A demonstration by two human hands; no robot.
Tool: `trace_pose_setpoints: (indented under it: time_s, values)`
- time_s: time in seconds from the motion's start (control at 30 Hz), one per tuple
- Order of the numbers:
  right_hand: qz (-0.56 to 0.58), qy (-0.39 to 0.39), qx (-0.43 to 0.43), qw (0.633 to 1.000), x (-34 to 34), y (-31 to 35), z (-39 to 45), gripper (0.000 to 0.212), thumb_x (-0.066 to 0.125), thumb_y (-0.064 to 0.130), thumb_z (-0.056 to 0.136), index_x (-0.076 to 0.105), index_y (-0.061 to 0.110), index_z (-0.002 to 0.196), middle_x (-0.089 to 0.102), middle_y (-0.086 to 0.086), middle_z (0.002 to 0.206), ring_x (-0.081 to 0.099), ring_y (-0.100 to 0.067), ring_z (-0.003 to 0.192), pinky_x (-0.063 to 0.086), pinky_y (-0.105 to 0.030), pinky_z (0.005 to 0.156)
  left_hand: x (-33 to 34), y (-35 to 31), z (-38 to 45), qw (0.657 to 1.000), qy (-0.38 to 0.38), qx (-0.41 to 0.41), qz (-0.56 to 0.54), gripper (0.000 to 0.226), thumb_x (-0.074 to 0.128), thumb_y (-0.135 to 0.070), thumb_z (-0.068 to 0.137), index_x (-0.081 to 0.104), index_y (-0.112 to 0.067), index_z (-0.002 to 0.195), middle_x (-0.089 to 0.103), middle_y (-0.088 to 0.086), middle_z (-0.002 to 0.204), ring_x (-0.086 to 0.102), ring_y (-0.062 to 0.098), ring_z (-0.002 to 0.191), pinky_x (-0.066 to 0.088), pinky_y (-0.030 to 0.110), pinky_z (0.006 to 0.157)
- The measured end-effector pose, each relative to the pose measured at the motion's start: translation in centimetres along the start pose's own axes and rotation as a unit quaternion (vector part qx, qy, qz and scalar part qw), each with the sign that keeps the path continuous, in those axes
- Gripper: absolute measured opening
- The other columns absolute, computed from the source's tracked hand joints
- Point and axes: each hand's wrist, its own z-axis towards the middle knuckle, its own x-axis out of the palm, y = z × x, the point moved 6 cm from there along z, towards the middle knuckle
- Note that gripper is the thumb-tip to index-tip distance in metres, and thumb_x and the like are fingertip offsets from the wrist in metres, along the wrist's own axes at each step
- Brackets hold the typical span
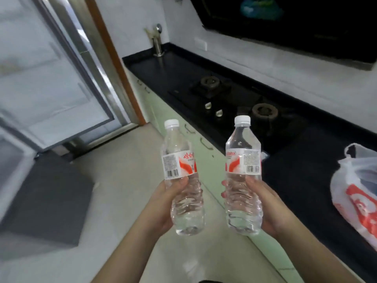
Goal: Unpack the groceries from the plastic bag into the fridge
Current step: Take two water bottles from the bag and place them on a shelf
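Observation:
I hold two clear water bottles with white caps and red-and-white labels, both upright above the floor. My left hand (161, 205) grips the lower half of the left bottle (181, 160). My right hand (269, 207) grips the lower half of the right bottle (242, 158). The white plastic bag (359, 193) with red print lies on the black counter at the far right, its mouth open. The fridge (47, 78) stands at the left, a pale panel with a grey frame; its inside is not visible.
A black counter (306, 176) runs along the right with a two-burner gas hob (234, 103) set in it and pale green cabinet fronts (183, 127) below. A dark grey mat (51, 201) lies on the tiled floor at the left. A black range hood (295, 21) hangs above.

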Motion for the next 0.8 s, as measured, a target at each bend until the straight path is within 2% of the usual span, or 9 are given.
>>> trace_pose_setpoints:
  time_s: [0.07, 0.13, 0.2, 0.3, 0.43, 0.6, 0.8]
  values:
    - [-0.007, 0.025, 0.032, 0.999, 3.8, -2.4, 1.3, 0.085, 0.088, 0.060, 0.042, 0.070, 0.012, 0.109, 0.071, -0.019, 0.108, 0.070, -0.035, 0.093, 0.057, -0.045, 0.077, -3.9, -1.0, -2.6, 0.999, -0.034, 0.012, -0.009, 0.056, 0.094, -0.045, 0.047, 0.077, -0.011, 0.088, 0.069, 0.015, 0.085, 0.068, 0.026, 0.072, 0.056, 0.037, 0.068]
    - [-0.009, 0.041, 0.074, 0.996, 7.6, -5.2, 2.4, 0.087, 0.087, 0.058, 0.048, 0.066, 0.008, 0.115, 0.071, -0.018, 0.107, 0.069, -0.036, 0.094, 0.054, -0.044, 0.080, -7.8, -2.0, -5.5, 0.998, -0.062, 0.026, -0.014, 0.055, 0.093, -0.044, 0.050, 0.076, -0.009, 0.089, 0.068, 0.015, 0.085, 0.067, 0.026, 0.072, 0.055, 0.037, 0.069]
    - [-0.008, 0.067, 0.106, 0.992, 11.7, -7.8, 3.1, 0.086, 0.087, 0.054, 0.052, 0.064, 0.003, 0.118, 0.070, -0.017, 0.103, 0.068, -0.033, 0.089, 0.055, -0.041, 0.076, -11.4, -2.8, -8.4, 0.996, -0.079, 0.042, -0.028, 0.052, 0.091, -0.043, 0.056, 0.075, -0.008, 0.092, 0.067, 0.016, 0.086, 0.066, 0.027, 0.073, 0.054, 0.037, 0.070]
    - [-0.025, 0.107, 0.126, 0.986, 17.8, -10.8, 3.5, 0.091, 0.091, 0.055, 0.040, 0.068, 0.002, 0.110, 0.070, -0.017, 0.097, 0.066, -0.032, 0.085, 0.058, -0.038, 0.071, -16.2, -4.2, -12.6, 0.992, -0.104, 0.063, -0.046, 0.047, 0.089, -0.040, 0.061, 0.074, -0.009, 0.094, 0.066, 0.014, 0.086, 0.065, 0.025, 0.074, 0.055, 0.035, 0.069]
    - [-0.032, 0.173, 0.163, 0.971, 25.0, -13.9, 3.5, 0.096, 0.093, 0.052, 0.039, 0.064, -0.001, 0.113, 0.070, -0.014, 0.089, 0.069, -0.030, 0.080, 0.057, -0.035, 0.066, -21.5, -5.9, -17.1, 0.983, -0.151, 0.087, -0.055, 0.049, 0.087, -0.038, 0.065, 0.070, -0.007, 0.099, 0.064, 0.017, 0.089, 0.065, 0.027, 0.076, 0.056, 0.036, 0.070]
    - [-0.072, 0.250, 0.164, 0.951, 31.3, -15.7, 4.7, 0.080, 0.093, 0.053, 0.039, 0.070, 0.008, 0.101, 0.070, -0.014, 0.090, 0.069, -0.031, 0.080, 0.057, -0.035, 0.068, -25.9, -7.1, -21.2, 0.968, -0.209, 0.120, -0.070, 0.046, 0.076, -0.031, 0.076, 0.061, -0.002, 0.109, 0.062, 0.018, 0.092, 0.064, 0.029, 0.079, 0.053, 0.039, 0.073]
    - [-0.107, 0.308, 0.180, 0.928, 36.2, -17.7, 7.6, 0.083, 0.092, 0.053, 0.040, 0.068, 0.006, 0.104, 0.071, -0.014, 0.090, 0.070, -0.028, 0.078, 0.058, -0.034, 0.067, -30.1, -7.8, -23.0, 0.945, -0.288, 0.131, -0.082, 0.051, 0.074, -0.030, 0.078, 0.058, -0.001, 0.117, 0.064, 0.018, 0.098, 0.066, 0.030, 0.084, 0.056, 0.041, 0.076]
